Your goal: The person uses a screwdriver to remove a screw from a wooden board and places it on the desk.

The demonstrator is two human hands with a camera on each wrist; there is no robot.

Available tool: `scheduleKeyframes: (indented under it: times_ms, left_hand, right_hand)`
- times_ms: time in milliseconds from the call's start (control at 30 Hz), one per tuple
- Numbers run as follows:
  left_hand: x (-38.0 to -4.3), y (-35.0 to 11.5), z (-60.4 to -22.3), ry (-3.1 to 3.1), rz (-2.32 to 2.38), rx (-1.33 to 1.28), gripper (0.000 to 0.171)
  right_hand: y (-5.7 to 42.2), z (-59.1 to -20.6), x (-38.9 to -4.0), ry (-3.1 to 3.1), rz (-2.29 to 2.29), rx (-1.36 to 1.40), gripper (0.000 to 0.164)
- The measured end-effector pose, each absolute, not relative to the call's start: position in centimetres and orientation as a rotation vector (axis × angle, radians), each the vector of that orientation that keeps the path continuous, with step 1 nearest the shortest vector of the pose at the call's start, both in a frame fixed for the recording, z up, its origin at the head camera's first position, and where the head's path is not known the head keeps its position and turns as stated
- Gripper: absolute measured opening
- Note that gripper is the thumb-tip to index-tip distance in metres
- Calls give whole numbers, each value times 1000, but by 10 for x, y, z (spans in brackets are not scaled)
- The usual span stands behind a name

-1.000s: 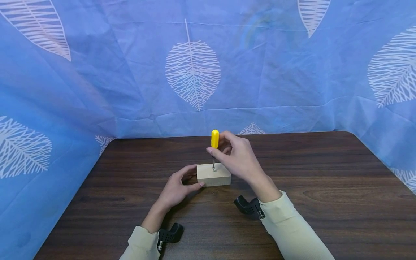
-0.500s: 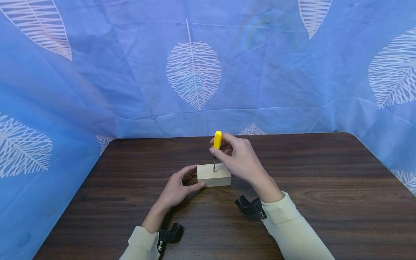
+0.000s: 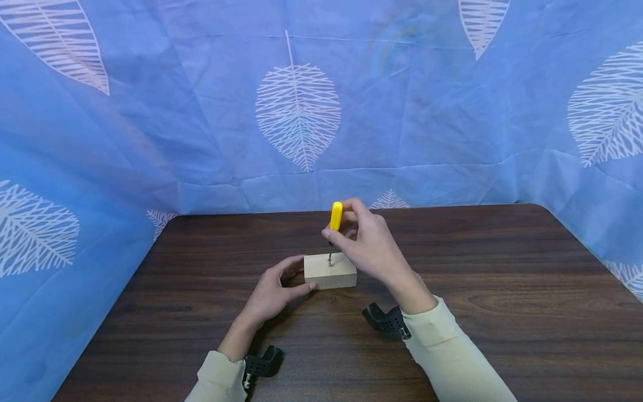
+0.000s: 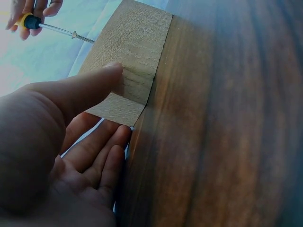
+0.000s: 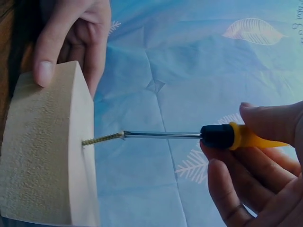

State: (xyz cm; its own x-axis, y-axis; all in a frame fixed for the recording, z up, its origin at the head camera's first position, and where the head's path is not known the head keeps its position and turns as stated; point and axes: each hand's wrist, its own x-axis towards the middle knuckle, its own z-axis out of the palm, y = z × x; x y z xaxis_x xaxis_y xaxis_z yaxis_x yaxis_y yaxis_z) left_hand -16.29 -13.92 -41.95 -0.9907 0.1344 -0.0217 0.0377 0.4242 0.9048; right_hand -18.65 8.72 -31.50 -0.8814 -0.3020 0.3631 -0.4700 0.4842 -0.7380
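While the left hand (image 3: 271, 287) grips the left end of a pale wooden block (image 3: 330, 280), thumb against its near side and fingers around toward the far side, the right hand (image 3: 369, 240) pinches the yellow handle of a screwdriver (image 5: 218, 136) between its thumb and fingers. The block sits flat on a dark wood-grained table (image 3: 467, 335), in front of the person and short of the far edge.

A screw (image 5: 103, 139) stands in the block's upper face with much of its thread exposed, and the screwdriver's tip meets its head. In the right wrist view the screw and the metal shaft are slightly out of line, and the handle joins the shaft at a black collar.

Both arms wear cream sleeves (image 3: 447, 340), each with a black device (image 3: 384, 318) at the wrist. Behind the table hangs a blue cloth (image 3: 211, 128) printed with white leaves.
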Motion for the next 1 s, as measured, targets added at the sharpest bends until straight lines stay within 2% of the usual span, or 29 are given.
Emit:
scheduleKeyframes:
  times_ms: [433,1000]
  left_hand:
    - [-163,-140,-419,2564,1631,166,61]
    - [-163,-140,-420,2569,1637,170,59]
  right_hand:
    - [84,-315,-185,-2546,1366,639,19]
    - [82,-316,-185,-2531,1339,672,19]
